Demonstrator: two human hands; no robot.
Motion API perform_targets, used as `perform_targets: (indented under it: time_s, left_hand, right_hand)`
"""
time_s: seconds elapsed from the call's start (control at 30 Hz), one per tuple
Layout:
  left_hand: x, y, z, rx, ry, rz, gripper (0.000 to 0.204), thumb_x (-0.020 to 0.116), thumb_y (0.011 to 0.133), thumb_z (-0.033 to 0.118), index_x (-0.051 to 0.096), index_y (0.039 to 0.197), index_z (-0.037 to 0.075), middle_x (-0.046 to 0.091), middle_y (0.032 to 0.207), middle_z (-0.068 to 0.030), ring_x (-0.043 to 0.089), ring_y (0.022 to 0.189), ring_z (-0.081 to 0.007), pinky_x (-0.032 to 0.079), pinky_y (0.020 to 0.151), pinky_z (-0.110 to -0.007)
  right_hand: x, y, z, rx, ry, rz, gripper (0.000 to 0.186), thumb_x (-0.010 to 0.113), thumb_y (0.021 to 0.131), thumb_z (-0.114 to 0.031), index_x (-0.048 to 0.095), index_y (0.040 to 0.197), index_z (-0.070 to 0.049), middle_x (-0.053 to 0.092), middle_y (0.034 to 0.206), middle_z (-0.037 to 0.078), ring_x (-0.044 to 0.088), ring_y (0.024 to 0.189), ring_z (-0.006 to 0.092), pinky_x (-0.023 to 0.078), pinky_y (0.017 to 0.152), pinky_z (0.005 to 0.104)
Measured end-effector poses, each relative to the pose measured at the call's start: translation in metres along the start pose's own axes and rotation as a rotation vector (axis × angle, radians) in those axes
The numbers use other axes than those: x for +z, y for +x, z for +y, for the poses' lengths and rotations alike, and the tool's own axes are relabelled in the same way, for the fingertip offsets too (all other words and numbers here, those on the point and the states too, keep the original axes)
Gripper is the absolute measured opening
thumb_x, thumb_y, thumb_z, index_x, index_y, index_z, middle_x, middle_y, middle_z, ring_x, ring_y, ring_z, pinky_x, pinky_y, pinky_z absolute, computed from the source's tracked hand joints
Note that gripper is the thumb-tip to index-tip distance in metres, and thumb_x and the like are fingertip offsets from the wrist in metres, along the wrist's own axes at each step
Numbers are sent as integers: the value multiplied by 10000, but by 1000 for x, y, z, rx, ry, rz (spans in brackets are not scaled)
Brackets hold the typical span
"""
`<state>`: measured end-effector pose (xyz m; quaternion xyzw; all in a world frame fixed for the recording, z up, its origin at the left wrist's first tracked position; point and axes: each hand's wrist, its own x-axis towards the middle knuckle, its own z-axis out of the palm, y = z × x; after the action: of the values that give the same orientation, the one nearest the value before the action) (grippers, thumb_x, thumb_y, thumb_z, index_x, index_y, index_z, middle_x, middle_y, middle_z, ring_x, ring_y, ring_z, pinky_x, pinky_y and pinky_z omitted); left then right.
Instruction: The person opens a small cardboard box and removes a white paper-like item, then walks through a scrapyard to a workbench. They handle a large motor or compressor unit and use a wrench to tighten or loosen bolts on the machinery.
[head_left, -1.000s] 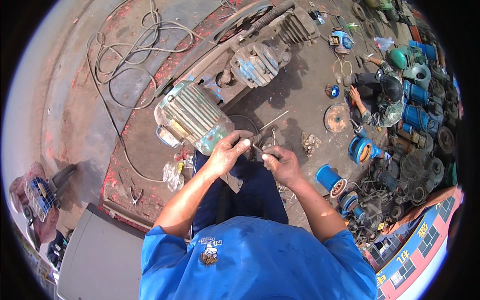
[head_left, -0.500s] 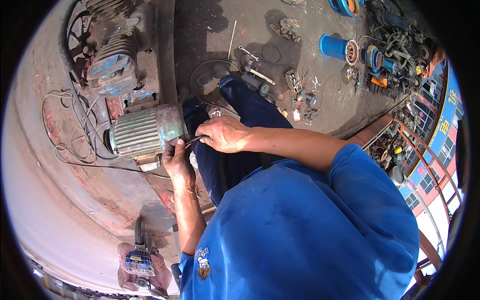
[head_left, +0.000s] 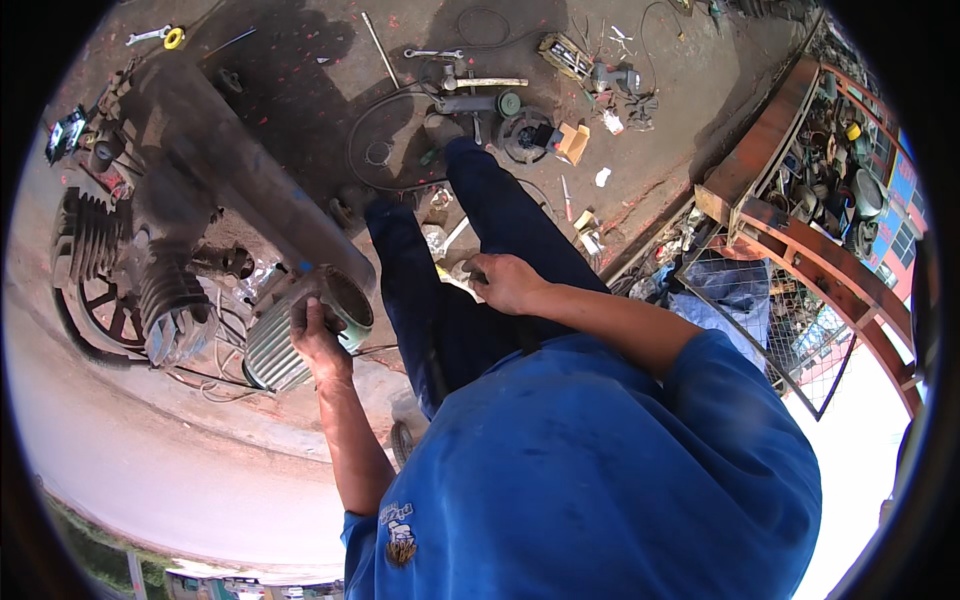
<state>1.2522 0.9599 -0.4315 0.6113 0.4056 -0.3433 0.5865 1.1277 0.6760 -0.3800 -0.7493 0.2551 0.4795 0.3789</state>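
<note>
My left hand (head_left: 320, 345) is over the finned, green-grey electric motor (head_left: 283, 350), with thumb and fingers closed on a small dark piece whose kind I cannot make out. Whether the hand touches the motor's casing is unclear. The motor's round end is open toward my legs. Above my right thigh, my right hand (head_left: 510, 284) is closed with curled fingers; something small and dark seems to be at the fingertips, too small to name. Beyond the motor stands a dirty air compressor with a long dark tank (head_left: 255, 175) and a finned cylinder (head_left: 178, 300).
A hammer (head_left: 490, 84), a wrench (head_left: 433, 53) and a small open cardboard box (head_left: 572, 143) lie on the ground ahead. A round slotted cover (head_left: 523, 135) is beside the box. To the right runs a rusty orange metal frame (head_left: 770, 150) with wire mesh. Cables loop behind the motor.
My hands, together at the small dark piece before, are now apart, the right one farther right. The view has shifted and turned, bringing more of the compressor and the rusty frame into sight.
</note>
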Motion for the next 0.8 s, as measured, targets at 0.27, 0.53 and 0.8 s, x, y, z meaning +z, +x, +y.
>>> perform_targets:
  time_s: [0.27,0.53,0.8]
  left_hand:
    - [46,-37,-33,-66,58,-21,260,489,906,27,617,1132,12,656,854,-75,604,697,-140,501,662,-263]
    - [154,-120,-12,196,179,-35,271,489,910,81,599,1137,-18,691,919,-113,621,692,-137,479,621,-261]
    - [136,-174,-4,202,12,281,246,591,893,194,643,1003,-21,667,767,-101,567,582,-135,471,550,-280]
  right_hand:
    - [-57,-11,34,-62,-43,-100,327,615,897,-208,612,1172,-31,672,1085,220,654,1006,369,508,899,434]
    - [-240,-40,52,-124,11,125,314,628,887,-217,631,1148,-44,685,1079,204,652,1035,357,506,918,418]
    - [-327,-36,52,-210,-213,231,335,655,866,-251,650,1139,-56,692,1064,203,650,1037,362,502,920,419]
